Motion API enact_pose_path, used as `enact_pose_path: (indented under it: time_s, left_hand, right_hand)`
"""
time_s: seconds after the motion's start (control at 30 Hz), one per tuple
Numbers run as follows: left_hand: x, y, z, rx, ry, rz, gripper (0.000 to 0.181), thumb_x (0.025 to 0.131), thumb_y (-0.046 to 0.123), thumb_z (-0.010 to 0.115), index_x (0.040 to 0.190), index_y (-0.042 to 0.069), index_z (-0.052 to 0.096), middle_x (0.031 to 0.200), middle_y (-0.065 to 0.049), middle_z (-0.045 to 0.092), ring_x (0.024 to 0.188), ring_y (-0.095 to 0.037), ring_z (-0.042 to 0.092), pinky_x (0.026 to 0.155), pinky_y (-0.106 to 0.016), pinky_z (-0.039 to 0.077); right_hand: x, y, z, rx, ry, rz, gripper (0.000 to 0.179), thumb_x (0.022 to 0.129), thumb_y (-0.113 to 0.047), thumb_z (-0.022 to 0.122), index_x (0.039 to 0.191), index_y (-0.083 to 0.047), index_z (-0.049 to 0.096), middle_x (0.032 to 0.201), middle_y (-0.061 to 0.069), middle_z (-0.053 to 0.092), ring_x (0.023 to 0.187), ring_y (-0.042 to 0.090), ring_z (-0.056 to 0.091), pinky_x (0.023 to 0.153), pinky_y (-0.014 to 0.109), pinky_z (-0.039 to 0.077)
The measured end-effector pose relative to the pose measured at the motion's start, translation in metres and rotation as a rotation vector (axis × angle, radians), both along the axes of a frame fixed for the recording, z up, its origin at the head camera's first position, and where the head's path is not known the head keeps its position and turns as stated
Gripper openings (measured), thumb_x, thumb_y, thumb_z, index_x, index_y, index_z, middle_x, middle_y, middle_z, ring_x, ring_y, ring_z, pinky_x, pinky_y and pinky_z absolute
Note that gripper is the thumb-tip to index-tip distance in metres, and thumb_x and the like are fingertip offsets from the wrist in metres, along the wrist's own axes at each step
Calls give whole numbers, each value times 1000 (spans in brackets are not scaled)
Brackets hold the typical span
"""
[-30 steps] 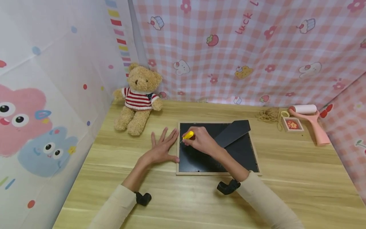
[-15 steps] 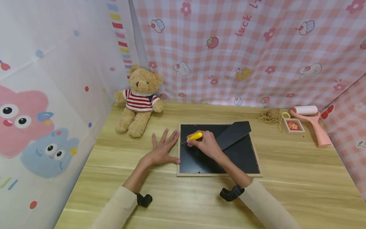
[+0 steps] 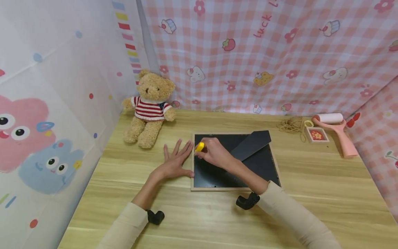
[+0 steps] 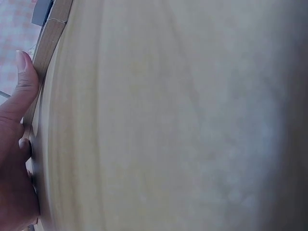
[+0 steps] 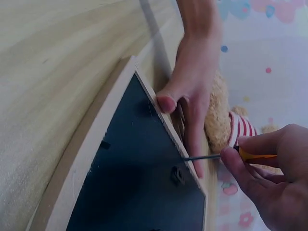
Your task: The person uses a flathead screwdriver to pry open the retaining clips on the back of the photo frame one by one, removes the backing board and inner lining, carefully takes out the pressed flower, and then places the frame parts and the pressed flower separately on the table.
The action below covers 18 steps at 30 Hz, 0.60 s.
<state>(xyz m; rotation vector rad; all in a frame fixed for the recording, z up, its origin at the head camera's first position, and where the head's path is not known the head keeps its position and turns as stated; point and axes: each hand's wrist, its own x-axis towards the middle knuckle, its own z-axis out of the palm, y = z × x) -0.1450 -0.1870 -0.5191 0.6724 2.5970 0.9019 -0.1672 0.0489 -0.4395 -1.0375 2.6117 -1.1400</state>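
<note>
A picture frame (image 3: pixel 217 189) lies back side up on the table, its black backing board (image 3: pixel 211 174) and folding stand leg (image 3: pixel 253 145) showing. My right hand (image 3: pixel 217 154) grips a screwdriver by its yellow handle (image 3: pixel 200 147). In the right wrist view the screwdriver's thin metal shaft (image 5: pixel 207 157) reaches the inner edge of the wooden rim, close to a small metal hanger (image 5: pixel 178 175). My left hand (image 3: pixel 174 164) lies spread on the table along the frame's left side. Its thumb (image 4: pixel 26 82) touches the rim.
A teddy bear (image 3: pixel 150 110) in a striped sweater sits at the back left. At the back right are twine (image 3: pixel 291 125), a yellow ring (image 3: pixel 308 123), a small framed flower picture (image 3: pixel 317 135) and a pink-handled lint roller (image 3: pixel 342 135). Printed cloth walls the table in.
My right hand drew the screwdriver slightly right from the frame's left edge, then brought it back left with the handle more upright. The left hand stays in place.
</note>
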Motion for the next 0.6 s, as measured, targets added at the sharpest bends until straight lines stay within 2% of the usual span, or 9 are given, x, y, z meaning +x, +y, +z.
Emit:
enact_pose_path:
  time_s: [0.1,0.17,0.23,0.33,0.4,0.47,0.53,0.6]
  left_hand:
    - [0,-1,0,3,-3,-5,127,87,64,84,178,16,9,186,-6,2,169,-37,-22,116,-75,-34]
    - [1,-2,0,5,3,-9,126,88,64,83,178,16,9,186,-6,2,169,-37,-22,116,-76,-34]
    - [1,-2,-1,-3,11,-6,125,89,59,84,178,17,8,186,-5,1,169,-36,-22,116,-75,-34]
    - [1,-4,-3,-12,16,6,125,88,54,86,178,16,8,186,-5,1,170,-36,-22,117,-75,-34]
    - [2,-5,-3,-12,16,9,126,88,56,86,178,16,9,186,-4,2,170,-36,-22,117,-74,-34]
    - [3,-5,-2,-1,19,1,126,87,62,84,178,16,9,186,-5,3,170,-36,-21,116,-74,-34]
    - [4,-4,-2,23,29,-10,125,89,67,80,178,16,10,186,-6,5,170,-37,-20,116,-75,-34]
    - [9,-2,-4,46,60,-13,119,93,69,74,178,13,11,186,-9,9,170,-39,-17,116,-75,-34]
  right_hand:
    - [2,-4,3,37,79,28,14,97,-2,82,105,8,78,96,17,76,78,21,77,71,25,64]
    - [2,-5,3,44,100,29,13,96,-1,82,104,8,79,96,17,76,77,21,76,70,26,64]
    - [1,-4,3,35,83,16,14,96,-2,82,105,9,78,95,17,76,77,20,76,70,26,64]
    - [1,0,1,-6,14,-12,16,100,-6,80,108,7,78,93,15,78,77,20,77,69,27,64]
    - [0,10,1,-41,-18,-66,18,103,-11,78,111,5,78,94,14,79,78,22,77,70,31,64]
    - [-4,25,5,-74,-14,-149,20,106,-14,75,114,3,77,101,15,78,87,26,77,77,38,65]
    - [-15,45,12,-114,12,-248,21,109,-14,70,118,4,74,108,19,74,93,32,73,81,46,63]
    - [-31,68,18,-118,69,-328,21,111,-10,63,120,8,69,115,24,67,98,38,68,84,51,59]
